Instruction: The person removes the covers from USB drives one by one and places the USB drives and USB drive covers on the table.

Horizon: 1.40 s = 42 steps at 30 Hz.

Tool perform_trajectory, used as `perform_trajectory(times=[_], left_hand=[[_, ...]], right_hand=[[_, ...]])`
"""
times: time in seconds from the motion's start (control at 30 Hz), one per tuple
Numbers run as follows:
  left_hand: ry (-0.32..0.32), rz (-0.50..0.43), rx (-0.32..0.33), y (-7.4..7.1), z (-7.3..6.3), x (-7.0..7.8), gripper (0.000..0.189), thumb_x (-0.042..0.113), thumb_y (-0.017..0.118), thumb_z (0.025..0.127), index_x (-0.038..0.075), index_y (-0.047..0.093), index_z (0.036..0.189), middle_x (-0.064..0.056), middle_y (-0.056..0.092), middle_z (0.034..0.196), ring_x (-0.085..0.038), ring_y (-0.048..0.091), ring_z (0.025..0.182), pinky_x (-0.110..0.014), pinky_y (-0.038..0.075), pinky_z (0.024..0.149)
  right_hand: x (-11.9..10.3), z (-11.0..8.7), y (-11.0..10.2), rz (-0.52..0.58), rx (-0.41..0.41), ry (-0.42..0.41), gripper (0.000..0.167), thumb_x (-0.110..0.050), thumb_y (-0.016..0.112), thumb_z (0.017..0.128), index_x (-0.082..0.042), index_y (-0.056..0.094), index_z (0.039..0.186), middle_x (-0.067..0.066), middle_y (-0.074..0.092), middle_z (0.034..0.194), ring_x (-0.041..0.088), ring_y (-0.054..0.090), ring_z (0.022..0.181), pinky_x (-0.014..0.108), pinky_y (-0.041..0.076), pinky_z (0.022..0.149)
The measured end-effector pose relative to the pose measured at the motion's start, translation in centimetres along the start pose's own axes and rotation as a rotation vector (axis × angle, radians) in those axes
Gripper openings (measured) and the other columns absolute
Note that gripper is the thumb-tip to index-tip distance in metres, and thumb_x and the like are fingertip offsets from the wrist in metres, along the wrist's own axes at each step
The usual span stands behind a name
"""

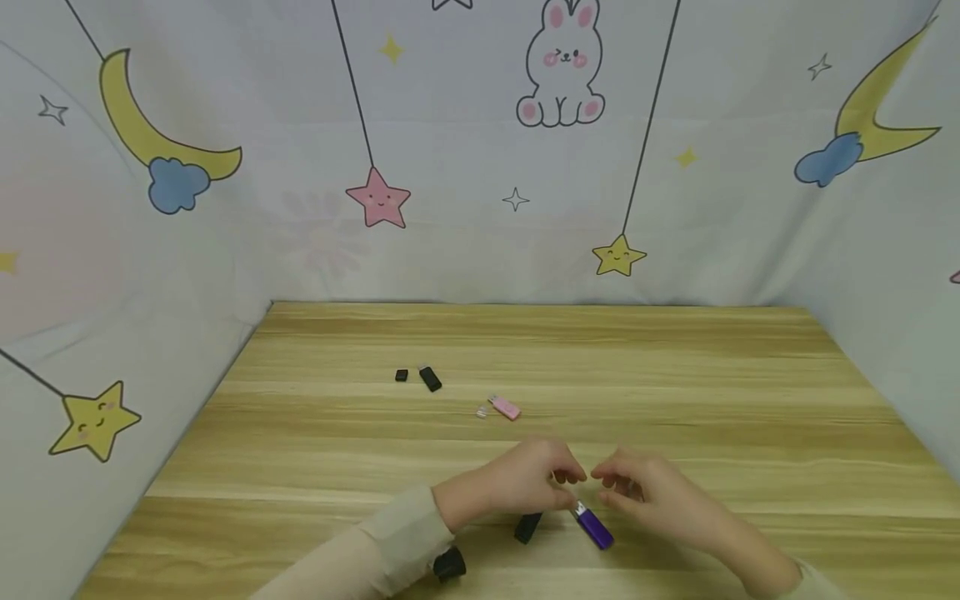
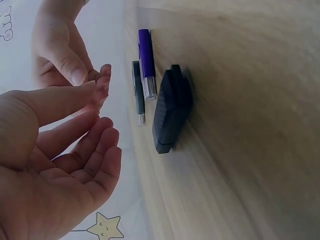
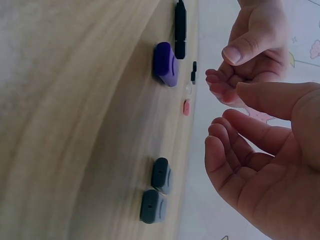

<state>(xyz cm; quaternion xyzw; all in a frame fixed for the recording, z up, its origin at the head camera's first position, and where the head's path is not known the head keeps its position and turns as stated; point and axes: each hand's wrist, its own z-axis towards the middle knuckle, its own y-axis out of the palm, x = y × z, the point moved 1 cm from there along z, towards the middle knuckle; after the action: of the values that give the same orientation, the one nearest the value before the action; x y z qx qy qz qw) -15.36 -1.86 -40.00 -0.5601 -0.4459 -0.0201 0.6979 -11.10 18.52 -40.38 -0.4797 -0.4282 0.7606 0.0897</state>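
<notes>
Left hand (image 1: 528, 477) and right hand (image 1: 660, 498): loosely curled, thumbs apart from fingertips. Purple USB flash drive (image 1: 596, 528): on wooden table (image 1: 712, 375), near both, connector visible. Pink USB flash drive (image 1: 506, 407): farther back, beside clear cap (image 1: 482, 412).

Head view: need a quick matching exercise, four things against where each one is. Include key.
Things:
1. Purple USB stick
2. Pink USB stick
3. Small black piece
4. Bunny drawing

Places:
A. On the backdrop, above the table
B. Beside a small clear piece
C. On the table, close to the hands
D. Just left of a black stick, toward the table's far edge

Pairs: 1-C, 2-B, 3-D, 4-A
</notes>
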Motion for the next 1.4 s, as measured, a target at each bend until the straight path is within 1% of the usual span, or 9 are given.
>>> perform_trajectory(times=[0.1,0.23,0.33,0.43,0.7,0.9,1.03,1.27,1.4], left_hand=[[0.016,0.005,-0.001,0.2,0.1,-0.1,0.026,0.01,0.077,0.079,0.005,0.073,0.104,0.002,0.066,0.094,-0.001,0.056,0.083,-0.011,0.044,0.073],[0.027,0.005,-0.017,0.3,0.2,-0.1,0.026,0.01,0.076,0.08,0.003,0.072,0.105,0.0,0.066,0.096,-0.001,0.057,0.083,-0.011,0.045,0.073],[0.006,-0.019,-0.039,0.3,0.3,-0.2,0.026,0.01,0.076,0.081,0.002,0.071,0.106,-0.001,0.067,0.098,-0.001,0.058,0.084,-0.011,0.045,0.074],[-0.022,-0.034,-0.052,0.5,0.5,-0.4,0.026,0.009,0.077,0.08,0.003,0.072,0.105,0.0,0.068,0.098,-0.001,0.058,0.084,-0.012,0.045,0.075],[-0.016,-0.015,-0.083,1.1,0.9,-1.1,0.029,0.009,0.079,0.078,0.005,0.072,0.106,0.002,0.067,0.096,0.001,0.055,0.083,-0.012,0.044,0.075],[-0.019,-0.013,-0.095,1.4,1.2,-1.3,0.03,0.008,0.079,0.077,0.004,0.071,0.106,0.003,0.067,0.095,0.002,0.055,0.083,-0.012,0.044,0.075],[-0.019,-0.009,-0.106,1.4,1.3,-1.3,0.03,0.007,0.079,0.078,0.004,0.071,0.106,0.002,0.067,0.097,0.001,0.057,0.084,-0.011,0.045,0.075],[-0.038,0.0,-0.123,1.4,1.5,-1.2,0.031,0.008,0.079,0.078,0.004,0.071,0.107,0.003,0.067,0.096,0.001,0.057,0.084,-0.011,0.045,0.075],[-0.033,0.006,-0.131,1.5,1.7,-1.2,0.03,0.008,0.079,0.077,0.005,0.071,0.106,0.003,0.066,0.095,0.001,0.056,0.082,-0.011,0.045,0.074]], right_hand=[[0.2,-0.3,0.4,-0.003,-0.004,-0.027,0.018,-0.006,0.071,0.085,0.0,0.068,0.101,-0.005,0.061,0.086,0.0,0.054,0.077,0.022,0.05,0.064],[0.4,-0.6,1.0,-0.01,-0.027,-0.007,0.019,-0.008,0.071,0.085,0.001,0.067,0.101,-0.002,0.064,0.087,0.001,0.055,0.078,0.023,0.05,0.066],[0.5,-0.9,1.4,-0.009,-0.032,0.014,0.019,-0.011,0.071,0.085,0.0,0.067,0.1,-0.004,0.064,0.086,0.001,0.054,0.078,0.023,0.049,0.065],[0.7,-0.9,1.7,-0.006,-0.036,0.015,0.019,-0.012,0.071,0.086,0.0,0.067,0.1,-0.006,0.064,0.085,0.001,0.055,0.077,0.023,0.05,0.064],[0.7,-0.7,2.1,0.025,-0.087,0.081,0.024,-0.017,0.07,0.088,0.001,0.067,0.103,-0.007,0.063,0.086,-0.001,0.053,0.076,0.021,0.049,0.064],[0.4,-0.5,2.2,0.095,-0.117,0.166,0.029,-0.018,0.07,0.087,0.005,0.065,0.104,-0.007,0.061,0.082,-0.001,0.052,0.072,0.021,0.049,0.062],[0.2,-0.5,2.3,0.114,-0.131,0.21,0.033,-0.02,0.07,0.087,0.007,0.064,0.106,-0.006,0.06,0.081,0.0,0.052,0.071,0.021,0.048,0.061],[0.0,-0.2,2.5,0.105,-0.122,0.209,0.034,-0.021,0.073,0.084,0.007,0.066,0.102,-0.009,0.055,0.072,-0.001,0.046,0.063,0.02,0.043,0.054],[-0.1,-0.1,2.6,0.088,-0.114,0.222,0.034,-0.022,0.076,0.082,0.005,0.067,0.101,-0.009,0.052,0.07,0.0,0.043,0.06,0.02,0.041,0.052]])
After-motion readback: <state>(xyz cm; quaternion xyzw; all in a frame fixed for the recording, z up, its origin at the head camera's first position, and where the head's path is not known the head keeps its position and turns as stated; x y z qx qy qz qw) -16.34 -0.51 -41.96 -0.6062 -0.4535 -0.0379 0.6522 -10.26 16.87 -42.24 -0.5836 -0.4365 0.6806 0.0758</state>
